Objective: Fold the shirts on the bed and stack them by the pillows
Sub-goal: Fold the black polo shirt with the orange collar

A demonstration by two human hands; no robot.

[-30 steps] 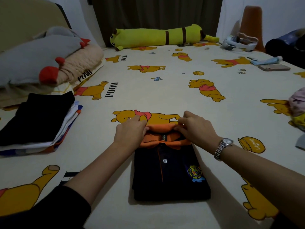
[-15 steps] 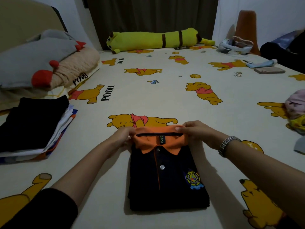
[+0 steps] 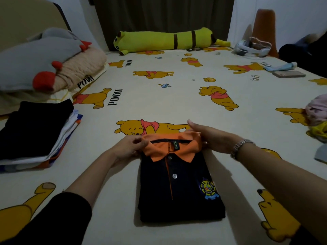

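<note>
Your right hand [image 3: 212, 138] has flattened since half a second ago, fingers straight against the orange collar's right end. Your left hand [image 3: 131, 147] pinches its left corner. The folded polo shirt [image 3: 178, 184] lies near you, with the stack [image 3: 33, 131] left by the pillows [image 3: 44, 57].

Folded polo shirt [image 3: 180, 188] sits on the bed [image 3: 177, 103], right in front of the person. Left hand [image 3: 130, 147] is at the shirt's collar on the left, right hand [image 3: 210, 137] on the right. Left of the shirt lies the stack of folded shirts [image 3: 35, 135], and behind that stack, the pillows [image 3: 46, 62]. Far behind the shirt, a long plush [image 3: 168, 39] lies across the bed's far edge. Behind the shirt to the right lies a phone [image 3: 288, 74]; a clothes heap [image 3: 318, 117] sits right of the shirt, at the bed's edge.
</note>
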